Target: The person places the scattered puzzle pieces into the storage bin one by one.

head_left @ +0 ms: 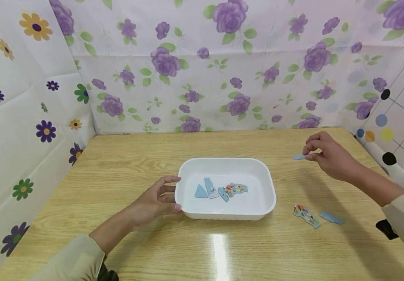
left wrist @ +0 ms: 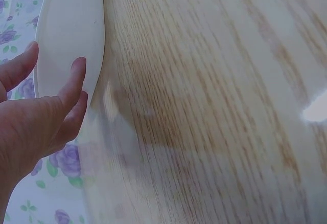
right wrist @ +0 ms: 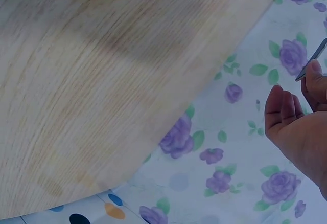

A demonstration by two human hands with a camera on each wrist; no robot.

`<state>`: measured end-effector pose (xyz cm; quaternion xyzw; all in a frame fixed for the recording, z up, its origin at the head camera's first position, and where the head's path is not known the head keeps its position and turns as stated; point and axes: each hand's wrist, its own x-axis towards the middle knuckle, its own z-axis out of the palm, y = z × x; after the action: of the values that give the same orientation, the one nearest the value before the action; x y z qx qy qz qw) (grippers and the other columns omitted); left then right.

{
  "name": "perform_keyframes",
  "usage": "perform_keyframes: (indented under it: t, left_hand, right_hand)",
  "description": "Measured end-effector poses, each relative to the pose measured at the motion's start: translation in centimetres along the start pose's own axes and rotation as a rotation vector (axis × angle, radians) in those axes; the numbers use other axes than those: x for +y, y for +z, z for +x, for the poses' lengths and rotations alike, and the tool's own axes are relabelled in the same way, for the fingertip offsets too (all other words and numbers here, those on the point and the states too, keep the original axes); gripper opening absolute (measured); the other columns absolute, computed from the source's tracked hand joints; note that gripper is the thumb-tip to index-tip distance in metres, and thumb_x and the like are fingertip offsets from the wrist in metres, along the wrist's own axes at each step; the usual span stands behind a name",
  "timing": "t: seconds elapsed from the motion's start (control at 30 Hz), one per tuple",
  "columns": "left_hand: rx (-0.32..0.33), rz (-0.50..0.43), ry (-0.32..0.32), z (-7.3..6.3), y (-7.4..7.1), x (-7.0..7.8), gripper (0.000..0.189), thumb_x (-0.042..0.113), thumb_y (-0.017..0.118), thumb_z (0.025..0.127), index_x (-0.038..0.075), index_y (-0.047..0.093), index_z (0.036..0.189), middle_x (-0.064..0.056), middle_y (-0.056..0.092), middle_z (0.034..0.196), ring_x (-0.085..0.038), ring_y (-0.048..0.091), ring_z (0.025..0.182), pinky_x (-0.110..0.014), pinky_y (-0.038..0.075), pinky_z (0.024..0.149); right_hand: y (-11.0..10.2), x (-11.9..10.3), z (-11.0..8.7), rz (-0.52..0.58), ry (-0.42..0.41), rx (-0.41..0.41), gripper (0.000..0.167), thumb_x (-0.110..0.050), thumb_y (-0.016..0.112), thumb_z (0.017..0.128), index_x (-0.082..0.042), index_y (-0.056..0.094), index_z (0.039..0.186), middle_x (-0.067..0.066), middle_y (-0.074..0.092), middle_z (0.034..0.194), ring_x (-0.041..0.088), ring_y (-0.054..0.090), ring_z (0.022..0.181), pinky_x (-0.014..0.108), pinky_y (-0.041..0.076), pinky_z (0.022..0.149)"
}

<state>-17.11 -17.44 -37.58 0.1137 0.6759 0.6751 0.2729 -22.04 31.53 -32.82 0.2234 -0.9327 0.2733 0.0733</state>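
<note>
A white plastic tray (head_left: pixel 226 212) stands on the wooden table. Inside lie several puzzle pieces, among them a light blue triangular piece (head_left: pixel 201 191) and a multicoloured one (head_left: pixel 237 189). My left hand (head_left: pixel 150 203) rests at the tray's left end, thumb and fingers spread along its outer side; the left wrist view shows the tray wall (left wrist: pixel 69 24) beside these fingers. Above the table's right side, my right hand (head_left: pixel 328 156) pinches a small light blue puzzle piece (head_left: pixel 298 157) between thumb and finger. That piece (right wrist: pixel 312 59) appears edge-on in the right wrist view.
A multicoloured puzzle piece (head_left: pixel 306 216) and a narrow blue piece (head_left: pixel 331 217) lie on the table (head_left: pixel 135 156) right of the tray. Flower-printed sheeting (head_left: pixel 194 78) hangs behind the table, with patterned sheeting at both sides.
</note>
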Motion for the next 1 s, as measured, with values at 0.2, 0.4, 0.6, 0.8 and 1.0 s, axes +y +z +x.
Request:
perform_keyframes:
  t: [0.2,0.4,0.6,0.8,1.0]
  left_hand:
    - [-0.001,0.000,0.001,0.0,0.1,0.0,0.085,0.001,0.074,0.083,0.012,0.022,0.149,-0.025,0.028,0.146,-0.042,0.038,0.132,-0.045,0.051,0.095]
    - [0.004,-0.001,0.000,-0.1,0.1,0.0,0.084,0.001,0.073,0.083,0.012,0.022,0.149,-0.025,0.028,0.146,-0.042,0.038,0.132,-0.044,0.051,0.094]
    - [0.003,0.000,0.001,-0.1,0.0,0.0,0.084,0.001,0.073,0.083,0.012,0.022,0.149,-0.025,0.028,0.146,-0.043,0.038,0.132,-0.044,0.051,0.094]
    - [0.004,0.001,-0.001,0.0,0.0,0.0,0.084,0.001,0.073,0.083,0.013,0.022,0.149,-0.025,0.028,0.147,-0.042,0.038,0.132,-0.044,0.051,0.095]
    - [0.008,0.003,-0.003,-0.1,0.0,0.1,0.084,0.001,0.074,0.083,0.013,0.023,0.149,-0.024,0.029,0.146,-0.042,0.039,0.132,-0.043,0.051,0.095]
  right_hand:
    - [-0.2,-0.3,0.4,0.023,0.039,-0.025,0.009,0.006,0.053,0.095,0.001,0.060,0.093,0.023,0.038,0.120,0.038,0.044,0.107,0.027,0.046,0.067]
    - [-0.4,-0.6,0.9,0.013,0.020,-0.028,0.007,0.005,0.053,0.095,0.003,0.060,0.093,0.021,0.039,0.120,0.037,0.043,0.108,0.033,0.046,0.068]
    - [-0.5,-1.3,1.7,0.011,0.012,-0.030,0.007,0.005,0.054,0.095,0.001,0.060,0.093,0.020,0.040,0.119,0.037,0.042,0.110,0.037,0.046,0.070]
    - [-0.5,-2.1,2.5,0.015,0.019,-0.041,0.007,0.005,0.054,0.094,0.001,0.059,0.094,0.018,0.040,0.118,0.035,0.042,0.110,0.042,0.047,0.073]
    - [-0.2,-2.6,3.0,0.024,-0.012,-0.041,0.007,0.005,0.056,0.093,0.000,0.060,0.091,0.018,0.041,0.116,0.033,0.042,0.105,0.041,0.047,0.073]
